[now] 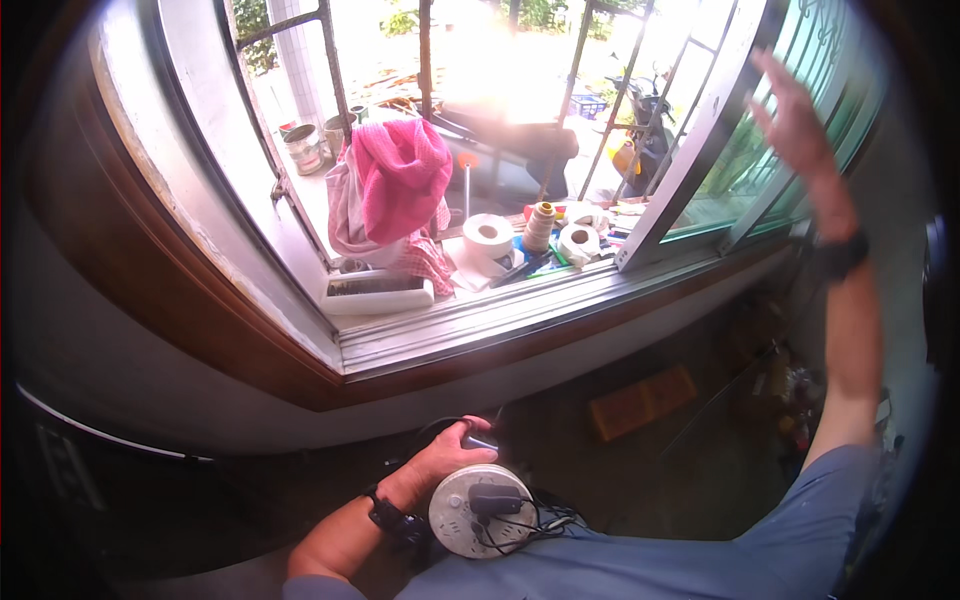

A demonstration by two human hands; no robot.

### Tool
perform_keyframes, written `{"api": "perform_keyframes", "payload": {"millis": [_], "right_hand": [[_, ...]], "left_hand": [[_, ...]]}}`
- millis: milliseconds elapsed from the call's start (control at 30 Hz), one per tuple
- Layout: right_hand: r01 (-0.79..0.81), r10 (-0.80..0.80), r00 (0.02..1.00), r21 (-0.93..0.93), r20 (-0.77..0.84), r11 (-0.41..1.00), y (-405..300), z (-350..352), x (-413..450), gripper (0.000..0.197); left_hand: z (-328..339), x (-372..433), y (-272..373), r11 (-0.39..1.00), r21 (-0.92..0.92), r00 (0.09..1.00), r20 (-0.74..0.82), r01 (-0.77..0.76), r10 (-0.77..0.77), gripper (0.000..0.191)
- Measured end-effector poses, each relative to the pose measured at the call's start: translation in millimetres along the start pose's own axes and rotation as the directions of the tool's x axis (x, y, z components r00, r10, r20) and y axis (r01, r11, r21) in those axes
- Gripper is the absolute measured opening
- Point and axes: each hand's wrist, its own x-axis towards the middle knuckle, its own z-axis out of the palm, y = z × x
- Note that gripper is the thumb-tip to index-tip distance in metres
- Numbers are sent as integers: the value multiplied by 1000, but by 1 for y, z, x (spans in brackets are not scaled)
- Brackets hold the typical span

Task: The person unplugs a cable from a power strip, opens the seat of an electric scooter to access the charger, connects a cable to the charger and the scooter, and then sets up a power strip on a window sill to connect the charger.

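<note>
My left hand (457, 446) is low in the middle, its fingers closed around a small dark object (480, 442) with a shiny edge that I cannot identify. Just below that hand stands a round power socket tower (450, 517) with a black plug adapter (495, 499) and dark cables on its top. My right hand (793, 120) is raised at the upper right with fingers apart, in front of or near the sliding window's frame (694, 127); whether it touches the frame or glass is not plain. Nothing is seen in it.
On the sill beyond the window track (480, 322) are paper rolls (487, 234), a thread cone (539, 226), pens and a white tray (375, 300). Pink cloths (401, 180) hang by the metal bars (425, 60). An orange-brown box (643, 403) lies below the wooden window ledge.
</note>
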Motion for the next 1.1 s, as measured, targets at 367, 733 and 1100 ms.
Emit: {"api": "perform_keyframes", "payload": {"millis": [367,733,1100], "right_hand": [[-837,-762,313,544,567,60,-302,-67,-297,60],[-902,-721,331,-20,609,-431,-339,-88,-315,77],[-643,-549,324,-246,770,-725,-325,-97,-323,63]], "left_hand": [[8,17,4,997,68,999,14,-35,34,50],[30,23,23,992,108,998,4,59,-60,52],[51,23,61,976,195,991,-79,-94,111,59]]}}
